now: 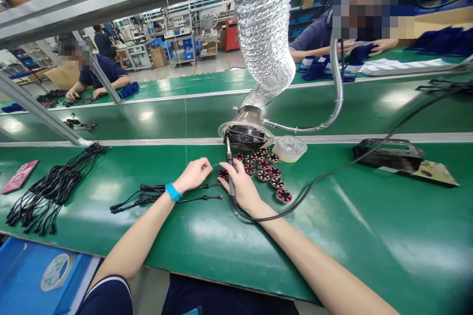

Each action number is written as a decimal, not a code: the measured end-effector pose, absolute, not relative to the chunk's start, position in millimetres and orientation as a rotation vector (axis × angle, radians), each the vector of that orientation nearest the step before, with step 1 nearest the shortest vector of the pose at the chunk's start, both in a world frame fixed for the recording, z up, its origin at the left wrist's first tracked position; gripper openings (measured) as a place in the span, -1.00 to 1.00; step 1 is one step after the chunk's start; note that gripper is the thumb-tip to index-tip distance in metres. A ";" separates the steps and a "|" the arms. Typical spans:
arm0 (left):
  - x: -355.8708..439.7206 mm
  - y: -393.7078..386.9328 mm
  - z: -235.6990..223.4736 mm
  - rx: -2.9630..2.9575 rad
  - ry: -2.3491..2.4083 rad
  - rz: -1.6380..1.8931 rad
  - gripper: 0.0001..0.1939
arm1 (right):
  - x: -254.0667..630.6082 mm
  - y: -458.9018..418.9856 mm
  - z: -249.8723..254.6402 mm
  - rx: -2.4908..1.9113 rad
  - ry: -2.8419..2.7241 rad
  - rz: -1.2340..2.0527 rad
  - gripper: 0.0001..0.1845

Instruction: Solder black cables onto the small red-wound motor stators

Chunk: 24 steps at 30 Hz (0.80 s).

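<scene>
My right hand (242, 187) is wrapped round a soldering iron (230, 172), held upright with its metal tip pointing up beneath the fan hood. Its black cord runs over my right wrist. My left hand (194, 173), with a blue band on the wrist, is closed in a pinch on a thin solder wire (215, 164), of which a short end shows toward the right hand. Between the hands lies a round part with a red-and-black face (223, 173). Several similar round parts (263, 175) sit beyond the right hand. Black cables (148, 198) lie below and left of my left hand.
A fan hood (246, 133) on a foil duct (264, 24) hangs low over the bench. Nearby stands a tape roll (290, 148). A cable bundle (55, 189) lies left, a soldering iron stand (402, 160) right. Co-workers sit across the bench.
</scene>
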<state>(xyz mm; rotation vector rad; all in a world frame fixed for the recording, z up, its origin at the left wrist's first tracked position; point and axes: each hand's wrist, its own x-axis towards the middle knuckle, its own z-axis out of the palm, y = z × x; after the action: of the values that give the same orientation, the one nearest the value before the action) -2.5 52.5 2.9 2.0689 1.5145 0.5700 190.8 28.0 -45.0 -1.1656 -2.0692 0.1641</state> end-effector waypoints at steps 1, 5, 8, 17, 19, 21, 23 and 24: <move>1.3 45.8 1.1 1.997 1.529 0.568 -0.80 | 187.6 29.6 -45.1 -1.176 -2.058 0.185 -0.60; 10.7 44.3 -6.8 1.883 1.629 0.524 -0.69 | 179.2 34.8 -45.0 -1.192 -2.032 0.240 -0.54; 11.7 55.4 -11.1 1.855 1.679 0.581 -0.68 | 182.3 35.2 -45.4 -1.115 -2.016 0.312 -0.49; 8.5 55.4 -15.7 1.832 1.710 0.820 -0.69 | 185.9 39.4 -48.8 -0.991 -2.086 0.364 -0.48; 10.7 54.8 -16.4 1.830 1.632 0.811 -0.72 | 184.1 41.7 -49.1 -0.969 -2.109 0.401 -0.46; 13.5 54.6 -16.3 1.837 1.544 0.820 -0.70 | 183.9 43.0 -49.2 -0.957 -2.110 0.423 -0.47; 16.2 53.1 -15.6 1.836 1.500 0.841 -0.68 | 184.9 43.4 -49.2 -0.960 -2.082 0.420 -0.48; 17.3 51.8 -15.2 1.829 1.506 0.844 -0.68 | 185.4 43.3 -49.3 -0.964 -2.063 0.418 -0.49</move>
<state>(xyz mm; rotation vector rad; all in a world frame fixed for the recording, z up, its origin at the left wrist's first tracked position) 17.3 51.8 -15.2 1.8285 1.5060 0.8436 185.4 43.3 -49.3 -0.9639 -2.0632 0.4176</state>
